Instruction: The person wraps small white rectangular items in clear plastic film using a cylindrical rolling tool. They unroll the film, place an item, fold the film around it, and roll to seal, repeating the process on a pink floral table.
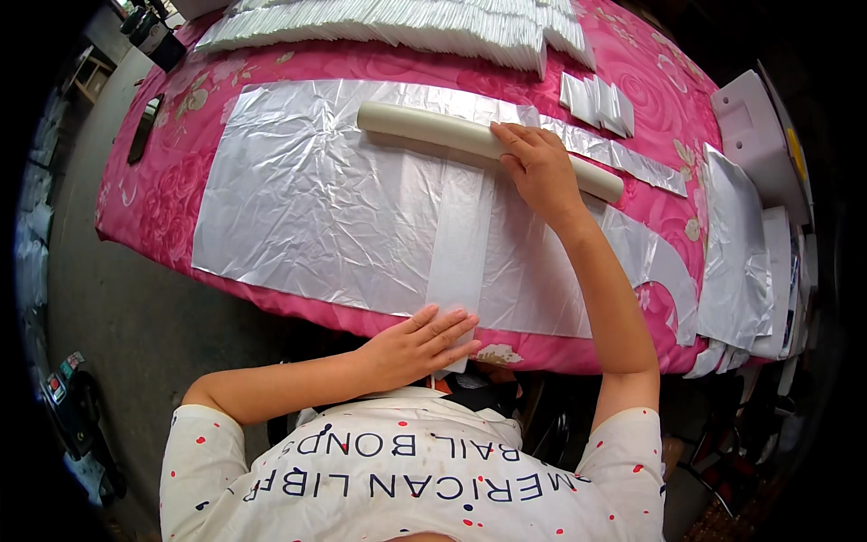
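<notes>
A thin silvery plastic sheet [298,199], creased all over, lies spread on the table. A narrow, paler strip [456,244] runs across it from near its middle to the table's front edge. My left hand [420,348] rests flat on the near end of that strip, fingers stretched out. Across the far part of the sheet lies a long off-white tube [424,129], slanting down to the right. My right hand [540,172] grips the tube right of its middle, fingers over the top and thumb on the near side. Part of the tube is hidden beneath this hand.
Large stacks of folded white pieces [388,32] fill the table's far side, with a smaller bundle [598,104] nearer. A pink flowered cloth [163,203] covers the table. A phone-like dark object [144,129] lies at left. White foam boxes [759,135] and another silvery sheet [736,244] stand at right.
</notes>
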`<state>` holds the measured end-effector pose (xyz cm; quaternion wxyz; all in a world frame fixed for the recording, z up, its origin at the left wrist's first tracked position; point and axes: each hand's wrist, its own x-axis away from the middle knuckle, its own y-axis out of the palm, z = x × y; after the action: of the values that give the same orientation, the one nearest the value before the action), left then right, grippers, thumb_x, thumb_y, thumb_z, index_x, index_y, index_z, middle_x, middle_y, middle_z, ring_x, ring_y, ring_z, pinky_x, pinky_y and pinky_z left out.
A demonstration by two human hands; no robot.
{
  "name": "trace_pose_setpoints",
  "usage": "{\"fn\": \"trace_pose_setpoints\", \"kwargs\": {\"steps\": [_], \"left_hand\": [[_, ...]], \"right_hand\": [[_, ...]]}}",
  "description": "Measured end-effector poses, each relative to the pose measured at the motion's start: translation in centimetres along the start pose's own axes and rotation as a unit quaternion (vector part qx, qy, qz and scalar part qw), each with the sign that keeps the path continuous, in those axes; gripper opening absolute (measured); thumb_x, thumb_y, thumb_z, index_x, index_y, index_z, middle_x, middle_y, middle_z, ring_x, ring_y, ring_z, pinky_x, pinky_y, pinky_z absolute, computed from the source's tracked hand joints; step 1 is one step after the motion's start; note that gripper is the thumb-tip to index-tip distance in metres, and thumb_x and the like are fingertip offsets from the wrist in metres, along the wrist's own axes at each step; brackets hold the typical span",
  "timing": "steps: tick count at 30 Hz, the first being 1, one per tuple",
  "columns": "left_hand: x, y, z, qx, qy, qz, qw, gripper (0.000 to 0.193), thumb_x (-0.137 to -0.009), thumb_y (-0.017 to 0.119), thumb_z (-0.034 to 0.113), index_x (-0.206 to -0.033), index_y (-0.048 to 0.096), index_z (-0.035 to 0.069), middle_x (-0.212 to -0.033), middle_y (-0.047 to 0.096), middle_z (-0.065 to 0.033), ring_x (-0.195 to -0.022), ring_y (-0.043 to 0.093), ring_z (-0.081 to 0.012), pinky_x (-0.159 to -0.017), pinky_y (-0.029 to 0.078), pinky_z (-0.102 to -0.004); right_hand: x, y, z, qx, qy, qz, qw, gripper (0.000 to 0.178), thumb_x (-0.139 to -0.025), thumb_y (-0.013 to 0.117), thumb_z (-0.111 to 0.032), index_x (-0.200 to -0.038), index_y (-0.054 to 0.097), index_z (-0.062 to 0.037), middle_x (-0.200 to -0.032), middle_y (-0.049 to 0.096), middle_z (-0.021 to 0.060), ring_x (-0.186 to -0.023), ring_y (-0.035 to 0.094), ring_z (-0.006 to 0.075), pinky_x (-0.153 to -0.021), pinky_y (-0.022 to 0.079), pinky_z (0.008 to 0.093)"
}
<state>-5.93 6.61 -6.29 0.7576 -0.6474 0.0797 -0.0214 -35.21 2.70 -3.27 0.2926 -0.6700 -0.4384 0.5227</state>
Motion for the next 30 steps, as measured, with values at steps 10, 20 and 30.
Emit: {"fn": "trace_pose_setpoints", "kwargs": {"steps": [10,20,30], "left_hand": [[1.1,-0.7,-1.7,0.151,-0.005,0.123,0.981,0.039,-0.082,0.051,0.012,-0.12,0.053,0.003,-0.131,0.047,-0.0142,-0.122,0.046,-0.0259,-0.101,0.038,-0.0392],[-0.8,-2.7,-5.0,0.16,-0.087,0.139,0.973,0.067,-0.067,0.067,0.026,-0.125,0.047,0.0,-0.12,0.055,-0.0141,-0.108,0.055,-0.03,-0.093,0.042,-0.0417],[-3.1,-4.0,-6.5,0.43,-0.315,0.234,0.813,0.056,-0.087,0.055,0.026,-0.131,0.038,-0.005,-0.125,0.048,-0.0208,-0.105,0.053,-0.0347,-0.092,0.041,-0.0404]], "right_hand": [[7.3,-2.9,-7.1,-0.226,-0.094,-0.227,0.943,0.052,-0.065,0.052,0.009,-0.116,0.055,-0.0014,-0.125,0.052,0.0121,-0.119,0.045,0.0317,-0.097,0.041,0.0386],[11.0,-1.3,-8.8,-0.118,-0.072,-0.079,0.987,0.038,-0.067,0.063,-0.004,-0.105,0.061,-0.003,-0.107,0.06,0.0097,-0.098,0.057,0.027,-0.082,0.048,0.0356],[6.7,-1.8,-8.0,-0.313,0.333,-0.162,0.875,0.02,-0.084,0.06,-0.017,-0.08,0.065,0.0025,-0.063,0.063,0.0106,-0.05,0.059,0.0172,-0.051,0.045,0.0283]]}}
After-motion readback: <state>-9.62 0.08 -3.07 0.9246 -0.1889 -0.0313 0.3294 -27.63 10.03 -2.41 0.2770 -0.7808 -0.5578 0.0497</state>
